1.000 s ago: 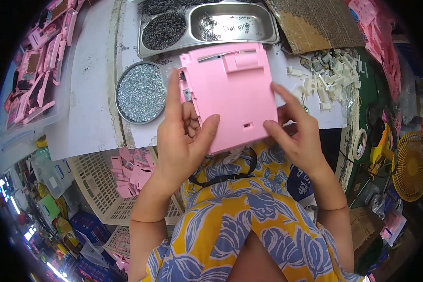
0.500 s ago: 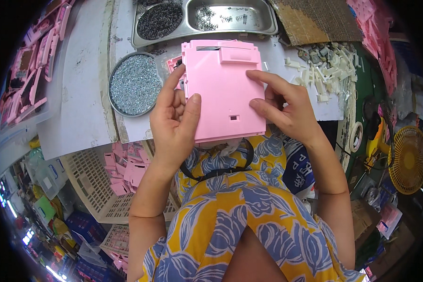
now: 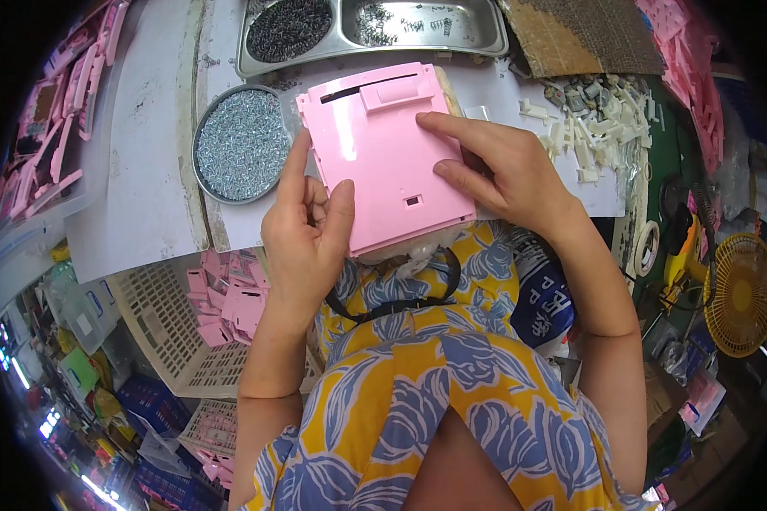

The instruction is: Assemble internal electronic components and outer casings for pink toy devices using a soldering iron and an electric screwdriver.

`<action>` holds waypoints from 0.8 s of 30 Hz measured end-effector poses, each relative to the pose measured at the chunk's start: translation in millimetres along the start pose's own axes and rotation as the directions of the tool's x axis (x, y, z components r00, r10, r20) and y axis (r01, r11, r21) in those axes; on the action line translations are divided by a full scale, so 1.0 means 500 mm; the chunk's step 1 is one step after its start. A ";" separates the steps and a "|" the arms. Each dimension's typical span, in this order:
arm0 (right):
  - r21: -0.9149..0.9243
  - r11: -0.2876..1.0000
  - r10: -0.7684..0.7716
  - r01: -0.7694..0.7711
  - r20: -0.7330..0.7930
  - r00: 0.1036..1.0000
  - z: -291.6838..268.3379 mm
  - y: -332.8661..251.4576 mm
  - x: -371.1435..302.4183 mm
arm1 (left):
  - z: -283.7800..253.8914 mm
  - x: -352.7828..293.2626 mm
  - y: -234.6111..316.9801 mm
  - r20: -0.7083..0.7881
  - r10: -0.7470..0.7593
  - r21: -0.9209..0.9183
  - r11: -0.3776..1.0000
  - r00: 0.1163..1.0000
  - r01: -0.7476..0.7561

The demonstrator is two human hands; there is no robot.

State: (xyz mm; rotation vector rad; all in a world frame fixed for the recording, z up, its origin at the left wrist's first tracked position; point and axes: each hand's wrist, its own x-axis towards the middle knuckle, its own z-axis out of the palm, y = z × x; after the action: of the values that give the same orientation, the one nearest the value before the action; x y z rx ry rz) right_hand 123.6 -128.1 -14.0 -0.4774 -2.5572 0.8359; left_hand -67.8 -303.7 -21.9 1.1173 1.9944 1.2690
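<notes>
A pink plastic case (image 3: 383, 170), flat and squarish, lies between my hands over the table's front edge. It has a slot and a raised block near the far edge, and a small rectangular hole near the close edge. My left hand (image 3: 305, 226) grips its left side, thumb at the near-left edge and index finger along the far-left edge. My right hand (image 3: 507, 175) holds the right side, with index finger and thumb resting on the top face; its other fingers are partly hidden. Something in clear plastic shows beneath the case.
Left of the case stands a round dish (image 3: 241, 145) of small metal pins. Behind is a metal tray (image 3: 375, 51) with dark springs. White plastic parts (image 3: 584, 128) lie at right; pink parts fill a basket (image 3: 166, 341) below left. A yellow fan (image 3: 739, 294) stands far right.
The pink case has turned counterclockwise, its far edge swinging left. Both hands have shifted slightly left with it, still holding on.
</notes>
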 end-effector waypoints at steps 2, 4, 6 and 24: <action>-0.077 0.997 -0.022 0.025 0.031 0.999 0.002 -0.007 0.002 | -0.001 -0.018 0.002 -0.026 -0.016 0.127 0.992 1.000 0.019; -0.247 0.968 0.072 -0.050 0.080 0.994 0.012 -0.044 -0.017 | 0.001 -0.030 -0.007 -0.052 -0.023 0.158 0.987 0.998 0.031; -0.339 0.938 0.121 -0.076 0.113 0.986 0.023 -0.072 -0.019 | 0.002 -0.025 -0.035 -0.079 -0.013 0.101 0.995 0.997 0.021; 0.626 0.718 0.128 0.304 -0.548 0.827 -0.212 0.034 0.323 | -0.154 0.164 -0.072 0.100 0.372 0.582 0.730 0.923 -0.358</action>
State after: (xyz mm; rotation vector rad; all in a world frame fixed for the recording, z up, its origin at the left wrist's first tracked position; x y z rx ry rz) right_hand 38.4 5.8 97.3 -0.2783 -1.5436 1.3046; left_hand -183.1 -278.5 -21.5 1.8804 2.3432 0.8199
